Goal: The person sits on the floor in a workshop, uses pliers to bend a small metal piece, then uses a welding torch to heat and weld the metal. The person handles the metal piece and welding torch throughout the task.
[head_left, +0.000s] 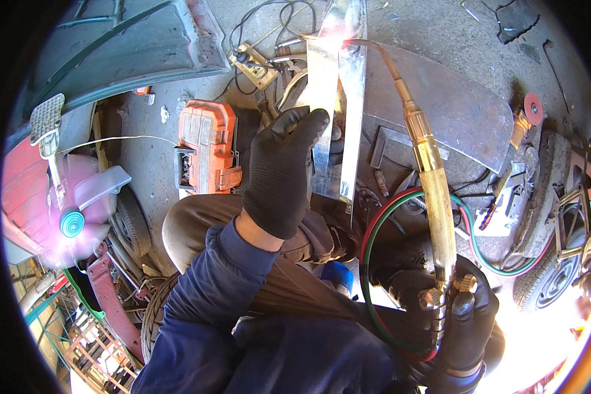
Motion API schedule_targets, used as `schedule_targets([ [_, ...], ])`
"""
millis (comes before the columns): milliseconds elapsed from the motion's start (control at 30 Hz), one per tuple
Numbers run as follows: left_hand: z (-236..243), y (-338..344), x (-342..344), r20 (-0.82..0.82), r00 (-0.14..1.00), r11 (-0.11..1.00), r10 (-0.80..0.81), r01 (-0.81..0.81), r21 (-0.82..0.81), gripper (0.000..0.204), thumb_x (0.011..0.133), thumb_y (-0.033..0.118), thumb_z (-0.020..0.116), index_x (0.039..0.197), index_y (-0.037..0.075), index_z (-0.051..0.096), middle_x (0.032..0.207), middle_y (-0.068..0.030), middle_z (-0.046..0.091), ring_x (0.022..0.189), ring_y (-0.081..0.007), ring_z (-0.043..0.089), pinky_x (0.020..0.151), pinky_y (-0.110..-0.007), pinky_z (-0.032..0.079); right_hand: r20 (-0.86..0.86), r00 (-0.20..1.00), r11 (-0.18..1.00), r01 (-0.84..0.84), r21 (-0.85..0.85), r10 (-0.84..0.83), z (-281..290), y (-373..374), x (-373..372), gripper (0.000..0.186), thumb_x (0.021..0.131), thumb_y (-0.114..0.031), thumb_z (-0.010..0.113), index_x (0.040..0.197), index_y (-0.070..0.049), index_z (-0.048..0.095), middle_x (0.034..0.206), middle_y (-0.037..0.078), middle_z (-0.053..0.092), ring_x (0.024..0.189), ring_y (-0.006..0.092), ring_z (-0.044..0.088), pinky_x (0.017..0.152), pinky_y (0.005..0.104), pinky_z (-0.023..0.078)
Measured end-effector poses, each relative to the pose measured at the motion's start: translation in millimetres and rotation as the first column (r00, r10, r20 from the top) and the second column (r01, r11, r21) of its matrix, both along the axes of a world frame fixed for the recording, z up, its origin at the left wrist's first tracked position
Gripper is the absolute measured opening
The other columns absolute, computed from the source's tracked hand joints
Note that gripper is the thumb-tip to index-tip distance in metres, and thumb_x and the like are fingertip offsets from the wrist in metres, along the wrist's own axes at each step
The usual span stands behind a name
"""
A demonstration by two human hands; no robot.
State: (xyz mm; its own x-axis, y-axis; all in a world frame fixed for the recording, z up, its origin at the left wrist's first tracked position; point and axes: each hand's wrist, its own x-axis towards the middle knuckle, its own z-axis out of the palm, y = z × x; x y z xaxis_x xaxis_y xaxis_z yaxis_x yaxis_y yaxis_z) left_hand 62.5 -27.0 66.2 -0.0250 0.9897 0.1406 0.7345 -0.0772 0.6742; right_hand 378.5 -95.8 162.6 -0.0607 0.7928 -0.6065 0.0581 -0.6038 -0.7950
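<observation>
My left hand [284, 167], in a black knit glove, grips the near part of a bright sheet-metal piece [322, 79] between thumb and fingers. A long shiny metal strip [353, 108] runs alongside it. In my right hand [469, 322], also black-gloved, is a brass gas torch [433, 197], held low by its valve end. Its thin bent copper neck reaches up and left to the metal, where a pink-white glow hides the exact tip. Red and green twin hoses [368, 262] loop from the torch's base around my right hand.
An orange-and-grey toolbox [207, 148] stands left of my left hand. A large rusty plate [440, 98] lies beyond the torch. Nearby are a power strip [259, 69] with cords, a grinder with a reddish disc [533, 108], a pedestal fan [72, 223], tyres and scattered tools.
</observation>
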Motion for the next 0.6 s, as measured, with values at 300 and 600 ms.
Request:
schedule_targets([
  [300,8.0,-0.1,-2.3,0.054,0.998,0.973,0.042,-0.029,-0.23,0.032,0.103,-0.008,0.061,0.132,-0.003,0.072,0.127,-0.0179,0.076,0.117,-0.0265,0.075,0.103,-0.038,0.059,0.115,0.99,0.997,-0.077,-0.013,0.078,6.1,-2.5,11.9,0.1,0.095,-0.084,0.06,0.131,0.009,0.067,0.096,0.01,0.073,0.085,0.0166,0.068,0.073,0.0317,0.053],
  [600,5.5,4.7,0.7,-0.032,0.999,0.999,0.033,-0.034,-0.022,0.027,0.1,-0.006,0.063,0.123,0.001,0.076,0.112,-0.0163,0.077,0.098,-0.0288,0.076,0.087,-0.036,0.06,-0.23,0.961,0.986,0.137,-0.097,-0.157,10.9,-5.7,6.3,0.071,0.1,-0.056,0.078,0.128,0.008,0.067,0.102,0.01,0.071,0.084,0.0174,0.067,0.074,0.032,0.058],
])
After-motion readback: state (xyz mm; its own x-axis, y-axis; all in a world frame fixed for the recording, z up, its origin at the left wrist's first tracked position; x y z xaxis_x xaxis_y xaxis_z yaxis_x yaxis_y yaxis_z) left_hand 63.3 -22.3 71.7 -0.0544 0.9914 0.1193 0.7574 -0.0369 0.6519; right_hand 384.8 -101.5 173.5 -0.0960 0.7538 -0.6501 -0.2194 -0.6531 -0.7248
